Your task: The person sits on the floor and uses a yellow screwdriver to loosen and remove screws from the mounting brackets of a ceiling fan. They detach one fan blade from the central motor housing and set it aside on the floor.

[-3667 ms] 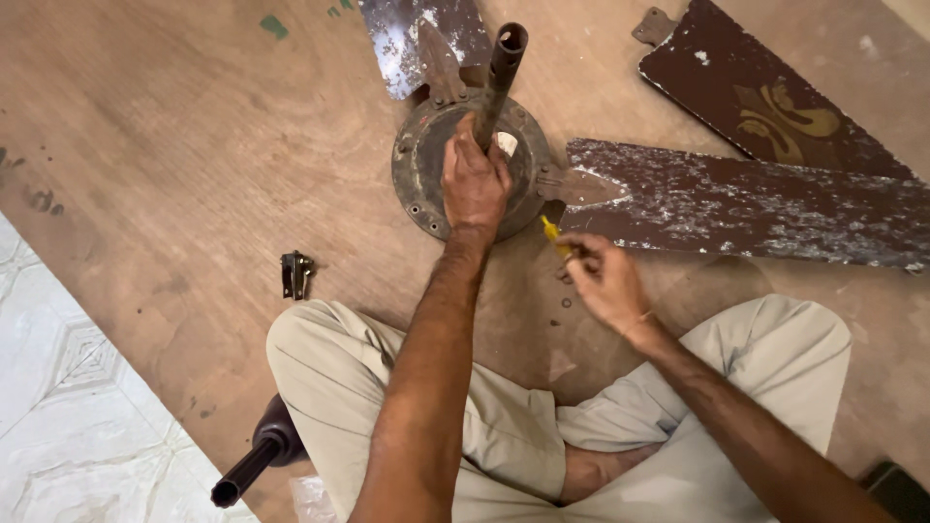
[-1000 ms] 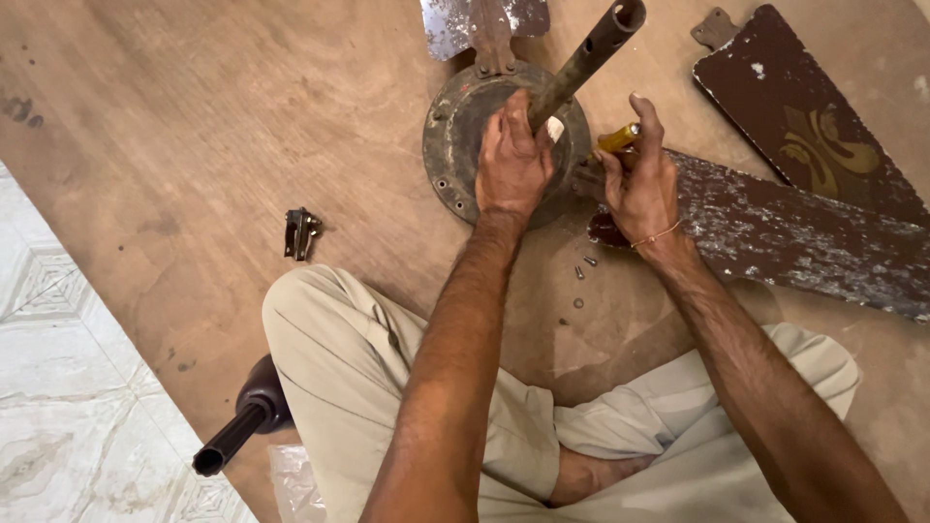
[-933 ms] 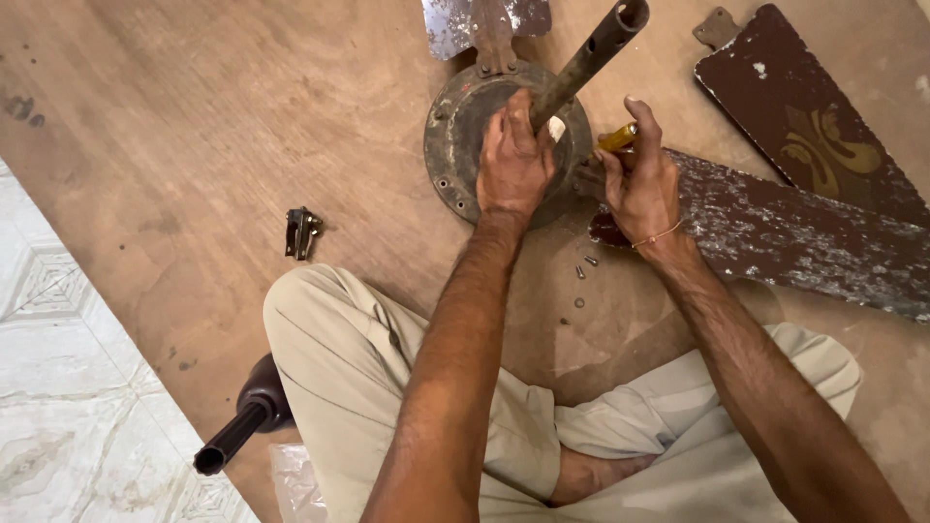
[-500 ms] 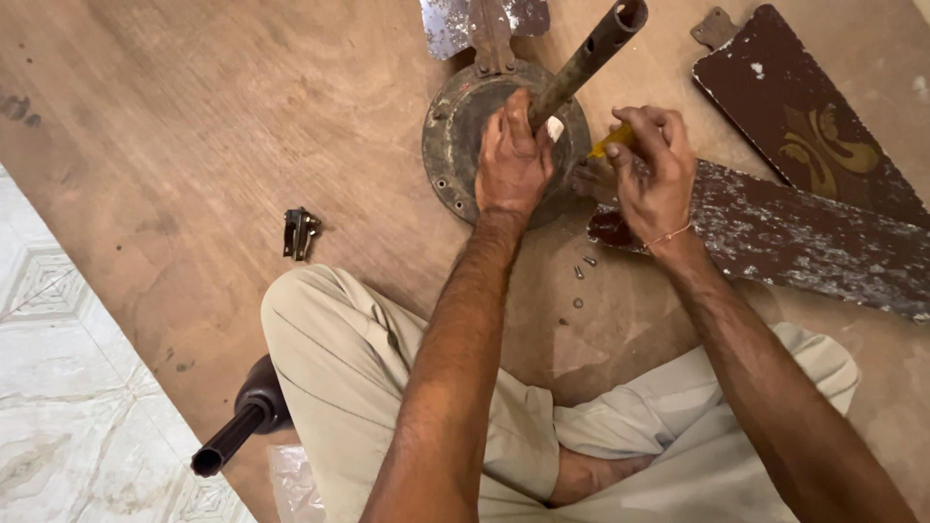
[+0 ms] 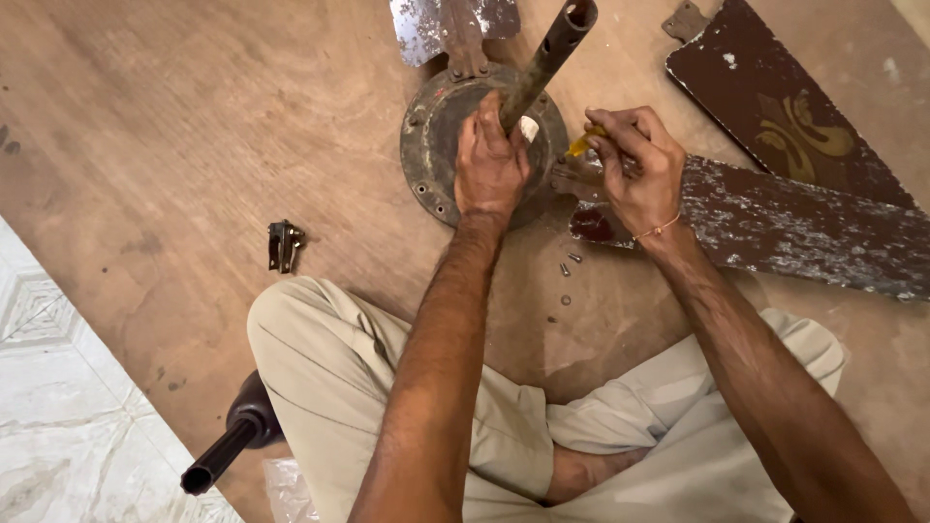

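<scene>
Rusty round fan motor (image 5: 436,145), rod upright, on floor.

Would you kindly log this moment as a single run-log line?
left hand: grip on fan motor housing at downrod | right hand: grips yellow-handled screwdriver by mounted blade | loose screws on floor
</scene>
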